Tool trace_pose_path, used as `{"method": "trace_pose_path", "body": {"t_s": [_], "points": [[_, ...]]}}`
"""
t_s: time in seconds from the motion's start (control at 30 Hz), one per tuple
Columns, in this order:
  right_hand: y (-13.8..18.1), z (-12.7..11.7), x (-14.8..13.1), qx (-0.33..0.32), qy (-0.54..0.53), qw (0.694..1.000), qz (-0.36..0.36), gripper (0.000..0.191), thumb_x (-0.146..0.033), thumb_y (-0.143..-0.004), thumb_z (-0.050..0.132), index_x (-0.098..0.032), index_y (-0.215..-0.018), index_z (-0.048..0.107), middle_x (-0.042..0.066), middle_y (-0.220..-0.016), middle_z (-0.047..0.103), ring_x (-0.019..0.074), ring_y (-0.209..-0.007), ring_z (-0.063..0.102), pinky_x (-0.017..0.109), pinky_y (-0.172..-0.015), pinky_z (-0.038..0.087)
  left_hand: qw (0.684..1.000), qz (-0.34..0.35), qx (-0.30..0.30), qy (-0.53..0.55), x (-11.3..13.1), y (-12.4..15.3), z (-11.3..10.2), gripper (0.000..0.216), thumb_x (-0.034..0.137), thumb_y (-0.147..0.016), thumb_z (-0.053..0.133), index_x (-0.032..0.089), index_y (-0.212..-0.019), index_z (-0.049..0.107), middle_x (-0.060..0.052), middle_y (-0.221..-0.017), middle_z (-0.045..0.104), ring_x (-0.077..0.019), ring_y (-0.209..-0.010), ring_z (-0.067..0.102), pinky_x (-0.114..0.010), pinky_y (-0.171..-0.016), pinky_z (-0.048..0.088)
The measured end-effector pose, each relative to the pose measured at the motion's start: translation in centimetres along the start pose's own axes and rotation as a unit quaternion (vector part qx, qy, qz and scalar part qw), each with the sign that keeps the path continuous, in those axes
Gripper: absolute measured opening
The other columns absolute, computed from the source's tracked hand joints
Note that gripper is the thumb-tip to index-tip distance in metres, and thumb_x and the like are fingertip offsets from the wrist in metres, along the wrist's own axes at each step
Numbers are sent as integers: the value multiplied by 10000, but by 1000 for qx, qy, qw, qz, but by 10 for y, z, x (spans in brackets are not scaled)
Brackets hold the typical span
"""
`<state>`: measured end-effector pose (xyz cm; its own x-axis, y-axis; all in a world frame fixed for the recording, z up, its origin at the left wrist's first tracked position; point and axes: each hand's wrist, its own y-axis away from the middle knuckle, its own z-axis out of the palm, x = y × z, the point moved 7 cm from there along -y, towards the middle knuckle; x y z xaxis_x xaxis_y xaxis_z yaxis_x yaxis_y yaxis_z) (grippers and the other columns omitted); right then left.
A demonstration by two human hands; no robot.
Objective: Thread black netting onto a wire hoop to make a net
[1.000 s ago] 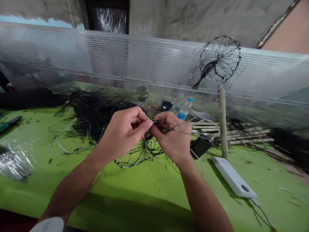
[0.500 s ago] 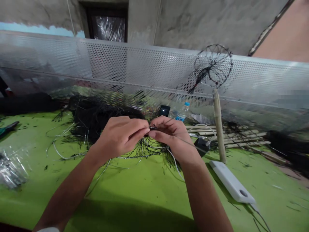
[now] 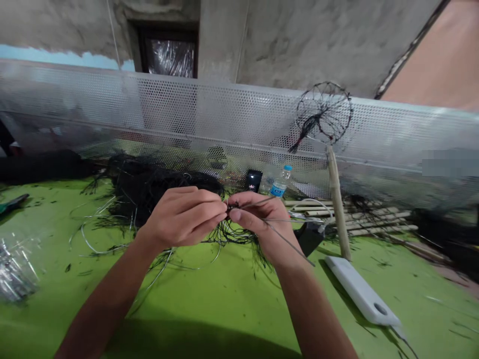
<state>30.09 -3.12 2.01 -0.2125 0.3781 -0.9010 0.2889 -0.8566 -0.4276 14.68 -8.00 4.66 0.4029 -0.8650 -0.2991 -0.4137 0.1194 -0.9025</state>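
Note:
My left hand (image 3: 187, 215) is closed in a pinch, its fingertips meeting those of my right hand; what it pinches is too small to make out. Between thumb and forefinger, my right hand (image 3: 264, 224) grips a dark bundle with thin grey wires (image 3: 290, 243) that run back across the palm and wrist. Below the fingertips hangs a net of knotted black cord (image 3: 237, 236), partly hidden by both hands. Behind my left hand lies a heap of black netting (image 3: 136, 187).
A wooden post (image 3: 339, 204) carries a round black net (image 3: 325, 112). Near it are a white power bank (image 3: 361, 289), bamboo sticks (image 3: 377, 219), a black box (image 3: 310, 240), a water bottle (image 3: 281, 182) and a phone (image 3: 254, 180). Plastic packets (image 3: 17, 271) lie left. A perforated metal panel (image 3: 239, 112) stands behind.
The view has tilted slightly up, so the scene sits lower. My left fingers are more bunched together at the fingertips, and the wires over my right hand have swung and spread lower.

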Motion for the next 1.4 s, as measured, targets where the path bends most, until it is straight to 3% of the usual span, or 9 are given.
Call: {"method": "trace_pose_path", "body": {"t_s": [0.33, 0.57, 0.7, 0.83, 0.97, 1.07, 1.27, 1.33, 1.4], "points": [[1, -1, 5, -10, -18, 999, 25, 176, -214, -751, 871, -311, -897, 855, -34, -839, 781, 85, -701, 622, 225, -714, 523, 1000, -2, 15, -2, 3, -2, -1, 85, 124, -909, 711, 169, -948, 650, -4, -806, 756, -108, -651, 664, -241, -616, 527], [4, -6, 4, -12, 3, 999, -31, 158, -262, -809, 863, -355, -935, 854, -42, -879, 790, 99, -758, 653, 240, -739, 532, 976, -203, -11, 75, -3, -9, -1, 91, 176, -938, 681, 175, -848, 665, 45, -632, 666, -57, -505, 568, -191, -495, 425], [6, -4, -1, -34, 19, 996, -74, 148, -247, -861, 827, -353, -963, 847, -36, -887, 777, 116, -814, 664, 256, -755, 532, 923, -331, -49, 190, -11, -4, 5, 116, 225, -961, 666, 171, -859, 675, 51, -592, 620, -48, -452, 538, -166, -431, 392], [8, 0, -8, -60, 24, 990, -125, 173, -174, -893, 786, -328, -958, 833, -28, -925, 756, 117, -842, 657, 264, -759, 523, 830, -444, -80, 327, -18, 5, 17, 126, 232, -964, 653, 162, -860, 671, 16, -663, 685, -52, -422, 549, -156, -395, 415], [8, 3, -13, -74, 42, 984, -157, 182, -123, -886, 777, -291, -943, 816, -21, -900, 725, 117, -826, 645, 267, -747, 518, 743, -507, -118, 421, -19, 12, 28, 151, 245, -947, 669, 152, -829, 656, 17, -648, 680, -26, -377, 491, -127, -360, 367], [6, 3, -9, -76, 46, 987, -136, 134, -161, -890, 783, -278, -952, 805, -17, -863, 717, 117, -773, 632, 268, -693, 498, 714, -534, -130, 433, -24, 16, 32, 150, 257, -943, 679, 149, -840, 657, 23, -641, 669, -10, -376, 456, -112, -360, 345], [3, 2, 0, -50, 57, 993, -91, 98, -212, -873, 802, -248, -960, 776, -27, -751, 682, 115, -678, 610, 268, -624, 467, 706, -564, -153, 400, -36, 23, 36, 154, 268, -922, 700, 141, -851, 649, 35, -611, 619, -13, -394, 438, -123, -374, 338], [3, 3, -1, -46, 49, 993, -93, 96, -208, -866, 804, -245, -947, 769, -34, -740, 675, 108, -660, 599, 259, -609, 464, 720, -561, -153, 379, -35, 23, 34, 169, 282, -911, 718, 149, -855, 630, 35, -638, 621, -22, -413, 456, -136, -382, 353], [3, 3, -1, -38, 42, 994, -92, 88, -207, -866, 799, -244, -936, 760, -38, -736, 677, 104, -646, 594, 253, -597, 468, 760, -537, -132, 343, -33, 20, 27, 180, 289, -908, 728, 172, -916, 592, 34, -702, 638, -38, -461, 506, -149, -410, 387]]}}
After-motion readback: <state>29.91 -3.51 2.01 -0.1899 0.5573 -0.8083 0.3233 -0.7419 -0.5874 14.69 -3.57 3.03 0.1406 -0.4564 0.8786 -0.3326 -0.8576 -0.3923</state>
